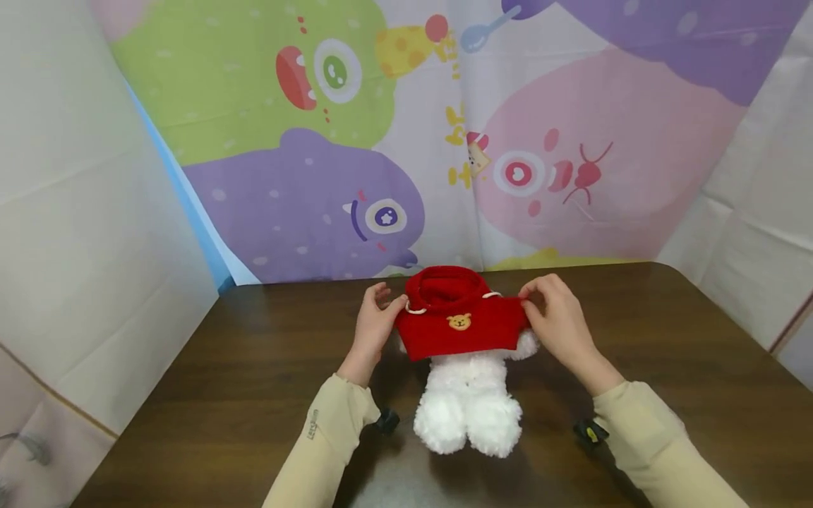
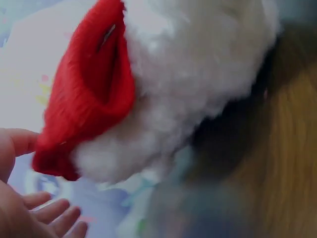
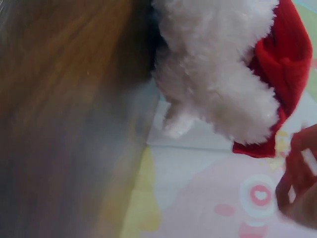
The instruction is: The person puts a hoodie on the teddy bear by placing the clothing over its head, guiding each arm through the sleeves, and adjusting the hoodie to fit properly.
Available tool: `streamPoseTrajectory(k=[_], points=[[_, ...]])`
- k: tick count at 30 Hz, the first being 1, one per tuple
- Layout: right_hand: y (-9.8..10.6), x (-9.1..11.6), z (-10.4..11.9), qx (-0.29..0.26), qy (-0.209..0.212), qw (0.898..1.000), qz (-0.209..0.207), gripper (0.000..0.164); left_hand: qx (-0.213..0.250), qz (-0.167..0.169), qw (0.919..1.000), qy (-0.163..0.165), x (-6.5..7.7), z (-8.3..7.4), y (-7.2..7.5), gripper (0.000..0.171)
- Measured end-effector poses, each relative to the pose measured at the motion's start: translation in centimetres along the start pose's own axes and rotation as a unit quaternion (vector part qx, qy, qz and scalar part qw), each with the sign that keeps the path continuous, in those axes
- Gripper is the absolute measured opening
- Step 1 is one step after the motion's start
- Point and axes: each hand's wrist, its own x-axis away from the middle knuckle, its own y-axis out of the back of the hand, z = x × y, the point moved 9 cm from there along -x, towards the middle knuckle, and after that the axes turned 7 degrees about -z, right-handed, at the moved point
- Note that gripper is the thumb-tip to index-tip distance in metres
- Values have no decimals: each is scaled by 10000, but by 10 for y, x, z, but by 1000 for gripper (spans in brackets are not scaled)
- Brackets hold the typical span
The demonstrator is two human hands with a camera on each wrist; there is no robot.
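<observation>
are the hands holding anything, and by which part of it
No clear hold: the left hand touches one sleeve of the hoodie with its thumb, other fingers free; whether the right hand pinches the other sleeve cannot be told.

Left sleeve (image 1: 317, 441) I see from here: pale tan, small dark letters (image 1: 312, 425) | right sleeve (image 1: 660, 444): same pale tan | little black bit (image 1: 387, 421) by each cuff (image 1: 358, 396), right one (image 1: 591, 432) with yellow mark | fingers (image 2: 52, 210): bare
</observation>
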Motion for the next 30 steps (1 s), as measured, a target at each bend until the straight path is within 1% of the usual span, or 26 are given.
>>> streamPoseTrajectory(k=[1,2,3,4,5,6,7,8,9,10,11,12,13,14,15,17,19,20,21,22,24,26,27,28,30], points=[[0,0,9,-33,384,9993,-4,10,-165,-105,9992,-361,1,-9,6,44],[-1,1,17,-68,723,9973,58,10,-371,-178,9966,-709,4,-18,11,38],[-2,2,24,-75,1006,9947,184,10,-580,-163,9926,-1053,7,-28,14,31],[-5,4,29,-70,1213,9919,378,10,-794,-37,9869,-1403,11,-38,14,23],[-9,6,33,-2,1371,9888,596,14,-1014,216,9793,-1740,16,-46,11,17],[-12,8,35,117,1474,9856,815,22,-1253,562,9692,-2045,22,-53,6,13],[-16,10,35,269,1536,9827,997,30,-1537,930,9558,-2327,28,-58,0,13],[-19,11,35,434,1552,9802,1147,38,-1922,1264,9374,-2616,36,-61,-6,18],[-21,13,33,628,1546,9778,1265,44,-2348,1548,9143,-2914,42,-62,-13,25],[-23,14,32,800,1523,9759,1340,47,-2786,1740,8889,-3193,49,-62,-18,32],[-24,14,30,944,1489,9747,1373,47,-3204,1832,8642,-3420,54,-61,-22,40],[-24,14,28,1027,1429,9747,1374,45,-3572,1818,8431,-3585,57,-59,-25,45],[-24,13,27,1059,1363,9758,1344,41,-3902,1724,8245,-3718,58,-58,-26,48],[-24,12,26,1071,1287,9772,1302,37,-4132,1644,8119,-3782,58,-56,-27,46],[-23,11,25,1056,1207,9789,1264,32,-4247,1604,8068,-3781,58,-55,-27,41],[-22,9,25,983,1040,9823,1208,25,-4340,1556,8063,-3705,56,-54,-27,28],[-22,7,24,926,909,9843,1193,20,-4324,1577,8110,-3613,55,-55,-27,22],[-22,6,24,918,854,9849,1193,18,-4273,1610,8163,-3537,54,-55,-28,23],[-22,6,24,903,797,9855,1192,16,-4200,1631,8243,-3429,53,-56,-27,23],[-22,6,24,883,726,9862,1193,15,-4124,1622,8349,-3265,51,-56,-27,23],[-21,5,22,845,510,9884,1154,14,-3937,1522,8602,-2862,47,-55,-23,18],[-19,5,19,747,158,9911,1089,13,-3773,1341,8823,-2474,42,-55,-19,12],[-18,5,16,675,-60,9920,1065,13,-3706,1267,8911,-2293,39,-54,-17,11],[-17,5,13,592,-287,9923,1051,13,-3653,1217,8978,-2138,37,-54,-16,11],[-16,3,8,376,-734,9907,1082,14,-3610,1165,9044,-1955,32,-54,-15,13]])
